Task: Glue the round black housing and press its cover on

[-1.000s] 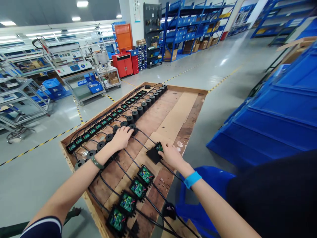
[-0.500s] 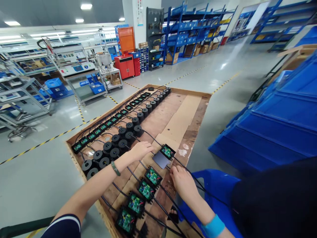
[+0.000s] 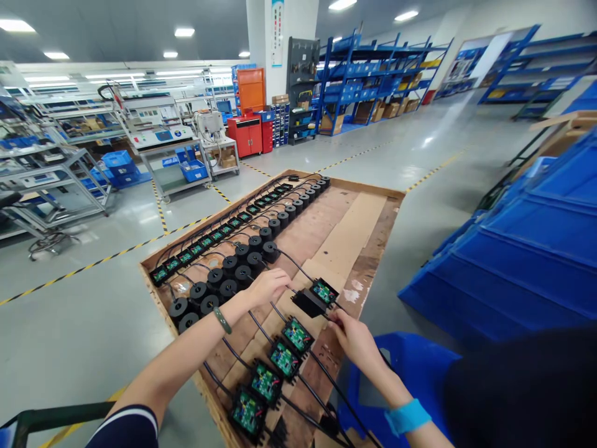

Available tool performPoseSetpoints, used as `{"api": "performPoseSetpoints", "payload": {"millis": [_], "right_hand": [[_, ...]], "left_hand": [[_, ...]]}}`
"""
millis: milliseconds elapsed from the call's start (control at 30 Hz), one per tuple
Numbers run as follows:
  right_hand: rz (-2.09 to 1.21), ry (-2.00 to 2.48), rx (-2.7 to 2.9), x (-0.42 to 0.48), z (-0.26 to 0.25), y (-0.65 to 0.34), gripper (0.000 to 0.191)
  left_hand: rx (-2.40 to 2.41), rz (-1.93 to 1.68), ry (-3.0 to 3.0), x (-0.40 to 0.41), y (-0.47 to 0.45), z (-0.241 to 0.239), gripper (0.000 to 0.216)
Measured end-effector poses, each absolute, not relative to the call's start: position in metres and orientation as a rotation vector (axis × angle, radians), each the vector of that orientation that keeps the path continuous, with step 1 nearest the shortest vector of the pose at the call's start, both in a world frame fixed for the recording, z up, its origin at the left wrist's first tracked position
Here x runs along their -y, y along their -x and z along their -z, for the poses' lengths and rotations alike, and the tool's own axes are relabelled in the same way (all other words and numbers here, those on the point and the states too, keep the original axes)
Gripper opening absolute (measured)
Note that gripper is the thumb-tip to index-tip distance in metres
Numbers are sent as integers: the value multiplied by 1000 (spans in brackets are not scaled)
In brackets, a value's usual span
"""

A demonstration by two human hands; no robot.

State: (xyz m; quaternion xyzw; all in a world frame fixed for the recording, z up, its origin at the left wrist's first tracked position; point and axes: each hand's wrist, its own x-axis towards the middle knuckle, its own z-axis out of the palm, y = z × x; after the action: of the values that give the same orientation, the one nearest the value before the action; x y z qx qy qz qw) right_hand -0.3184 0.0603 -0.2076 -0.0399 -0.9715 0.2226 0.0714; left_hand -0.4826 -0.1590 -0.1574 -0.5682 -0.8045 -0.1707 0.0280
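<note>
Layout: Because the black boxes (image 3: pixel 318 297) with green boards are laid in neat rows on the wooden pallet (image 3: pixel 354 230), each one stays easy for us to reach, its cable (image 3: pixel 284 258) running back to a round black ring (image 3: pixel 269 250).
Rings: they stand touching one another in a double row along the far left side, which, we judge, keeps the cables from crossing.
Left hand: our left hand (image 3: pixel 268 286) lies palm down with loosely curled fingers on the cable just beside the newest box; we cannot tell whether it pinches it.
Right hand: our right hand (image 3: pixel 357 336) has its fingers closed on the cable at the near corner of that box.
Nearby: blue crates (image 3: pixel 522 249) stand stacked to the right, and a blue bin (image 3: pixel 415 367) sits below our right arm.
</note>
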Motion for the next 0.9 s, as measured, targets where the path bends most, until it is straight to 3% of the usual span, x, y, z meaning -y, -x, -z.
{"api": "performPoseSetpoints", "payload": {"millis": [100, 267, 400, 600, 767, 900], "right_hand": [[-689, 184, 2875, -60, 203, 312, 11], [-601, 167, 2846, -45, 209, 304, 15], [-540, 202, 2835, -35, 223, 304, 17], [-611, 135, 2844, -31, 227, 301, 16], [-742, 168, 2798, -52, 229, 290, 10], [-683, 488, 2658, -76, 245, 275, 46]], "left_hand": [[2482, 520, 1777, 165, 481, 151, 15], [2457, 469, 1840, 176, 471, 150, 43], [2412, 376, 2002, 173, 448, 167, 39], [2452, 265, 2031, 171, 421, 189, 65], [2542, 254, 1887, 169, 407, 190, 66], [2637, 260, 1675, 152, 391, 192, 84]]}}
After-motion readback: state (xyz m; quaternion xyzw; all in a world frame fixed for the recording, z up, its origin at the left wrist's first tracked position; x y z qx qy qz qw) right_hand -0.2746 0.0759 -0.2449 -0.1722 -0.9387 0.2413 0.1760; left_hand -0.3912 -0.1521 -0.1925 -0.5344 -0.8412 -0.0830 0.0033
